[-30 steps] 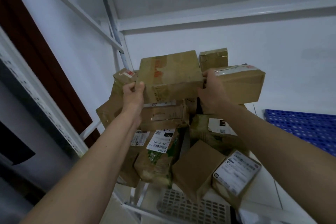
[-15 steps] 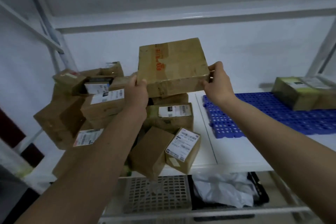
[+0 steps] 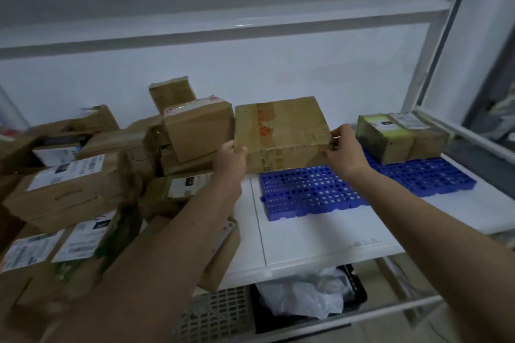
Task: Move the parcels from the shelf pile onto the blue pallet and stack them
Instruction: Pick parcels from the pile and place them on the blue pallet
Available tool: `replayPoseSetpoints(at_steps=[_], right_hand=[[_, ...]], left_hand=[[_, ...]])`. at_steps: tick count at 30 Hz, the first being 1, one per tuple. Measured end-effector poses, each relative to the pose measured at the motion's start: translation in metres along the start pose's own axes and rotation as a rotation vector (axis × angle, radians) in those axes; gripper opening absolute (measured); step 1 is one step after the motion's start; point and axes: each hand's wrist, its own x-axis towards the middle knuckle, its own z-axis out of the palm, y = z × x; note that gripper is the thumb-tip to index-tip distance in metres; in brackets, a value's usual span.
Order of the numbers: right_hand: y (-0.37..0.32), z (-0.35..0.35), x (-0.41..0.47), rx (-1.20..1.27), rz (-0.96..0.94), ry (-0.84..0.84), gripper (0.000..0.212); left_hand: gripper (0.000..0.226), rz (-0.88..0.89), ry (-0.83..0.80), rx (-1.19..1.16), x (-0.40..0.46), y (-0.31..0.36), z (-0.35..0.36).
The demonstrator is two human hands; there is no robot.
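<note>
Hands, left (image 3: pixel 230 158) and right (image 3: pixel 345 150), grip a parcel (image 3: pixel 281 131) between the pile (image 3: pixel 83 175) and 2 parcels (image 3: pixel 401 136) on the blue pallet (image 3: pixel 312 192).

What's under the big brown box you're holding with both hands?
The blue pallet: the box, gripped by the left hand and right hand, covers its back left corner. Whether the box already rests on it cannot be seen.

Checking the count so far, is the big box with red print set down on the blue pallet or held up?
Cannot tell: both hands, left and right, grip the red-print box at the blue pallet edge; contact is hidden.
</note>
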Motion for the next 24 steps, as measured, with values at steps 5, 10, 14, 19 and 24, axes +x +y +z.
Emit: replayPoseSetpoints(at_steps=[5, 10, 14, 19, 24], right_hand=[[0.053, -0.019, 0.056, 0.002, 0.040, -0.051, 0.019], [0.097, -0.022, 0.103, -0.044, 0.057, -0.158, 0.017], [0.124, -0.016, 0.129, -0.093, 0.085, -0.226, 0.022], [0.137, 0.002, 0.144, -0.108, 0.121, -0.284, 0.023], [0.145, 0.023, 0.160, -0.111, 0.126, -0.339, 0.019]], left_hand=[[0.037, -0.038, -0.004, 0.031, 0.017, -0.013, 0.062], [0.038, -0.134, 0.048, -0.023, 0.033, -0.037, 0.110], [0.041, -0.173, 0.093, -0.024, 0.041, -0.056, 0.133], [0.040, -0.183, 0.106, 0.010, 0.061, -0.070, 0.131], [0.042, -0.204, 0.100, 0.057, 0.086, -0.084, 0.124]])
